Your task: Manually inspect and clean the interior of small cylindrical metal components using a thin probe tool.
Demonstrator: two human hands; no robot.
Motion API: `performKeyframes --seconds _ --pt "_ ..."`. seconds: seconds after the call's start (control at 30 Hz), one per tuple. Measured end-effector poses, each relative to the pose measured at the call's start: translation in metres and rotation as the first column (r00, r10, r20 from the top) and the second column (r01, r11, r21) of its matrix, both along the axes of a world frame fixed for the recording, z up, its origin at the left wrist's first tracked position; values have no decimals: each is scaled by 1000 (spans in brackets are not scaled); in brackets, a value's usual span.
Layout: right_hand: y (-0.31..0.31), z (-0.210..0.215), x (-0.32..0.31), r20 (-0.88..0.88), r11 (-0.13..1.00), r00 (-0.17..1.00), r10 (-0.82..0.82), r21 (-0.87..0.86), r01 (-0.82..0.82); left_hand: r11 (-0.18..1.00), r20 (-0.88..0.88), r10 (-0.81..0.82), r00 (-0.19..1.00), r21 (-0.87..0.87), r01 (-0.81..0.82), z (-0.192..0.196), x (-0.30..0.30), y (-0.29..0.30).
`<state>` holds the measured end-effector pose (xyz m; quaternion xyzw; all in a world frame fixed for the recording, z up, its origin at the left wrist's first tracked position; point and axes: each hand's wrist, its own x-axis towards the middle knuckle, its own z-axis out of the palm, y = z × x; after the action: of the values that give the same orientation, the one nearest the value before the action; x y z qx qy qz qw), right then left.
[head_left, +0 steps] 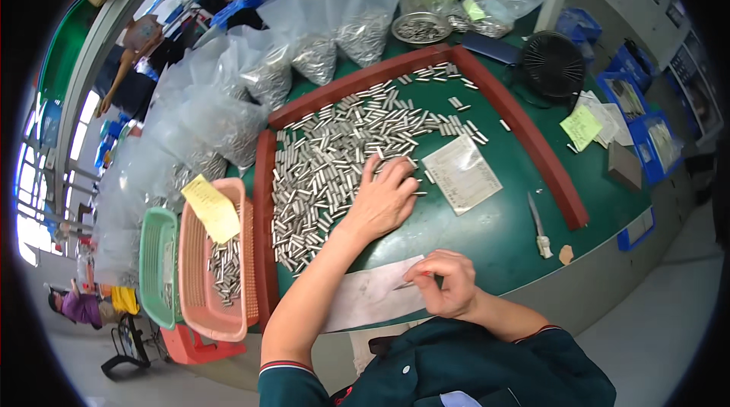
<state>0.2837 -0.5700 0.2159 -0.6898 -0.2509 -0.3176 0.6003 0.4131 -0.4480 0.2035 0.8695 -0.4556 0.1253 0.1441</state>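
My left hand (382, 194) lies over the near right edge of a wide heap of short, shiny metal pins (323, 167) on the green table. Its fingers are spread and slightly bent, with the tips among the pins; nothing gripped shows in it. Close to the table's front edge, my right hand (446, 283) pinches a thin pen-like tool (407, 284) with a bit of red at the fingers. The tool's slim end points left above a whitish paper sheet (369, 297). Between heap and right rail lies a written card in a clear sleeve (462, 174).
Dark red rails (525, 129) frame the heap on three sides. Left of them stand a pink basket (195, 270) holding pins and a green basket (157, 255). Filled clear bags (312, 53) line the back. A knife (539, 228) and a black fan (551, 65) are at right.
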Motion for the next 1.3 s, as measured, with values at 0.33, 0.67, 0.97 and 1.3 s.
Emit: performKeyframes --seconds 0.33,0.67,0.97,1.3 --pt "1 -1 1 4 1000 1000 10 28 -11 978 -63 176 982 -105 -182 21 1 20" --pt "-1 -3 4 -5 991 991 132 2 -132 594 -279 741 611 -151 -790 35 -96 125" --pt "1 -4 2 -43 990 989 143 0 -143 772 -193 587 786 -159 -615 7 -80 109" --pt "-1 -9 1 -62 994 992 107 22 -106 785 -276 502 819 -251 -566 10 -62 74"
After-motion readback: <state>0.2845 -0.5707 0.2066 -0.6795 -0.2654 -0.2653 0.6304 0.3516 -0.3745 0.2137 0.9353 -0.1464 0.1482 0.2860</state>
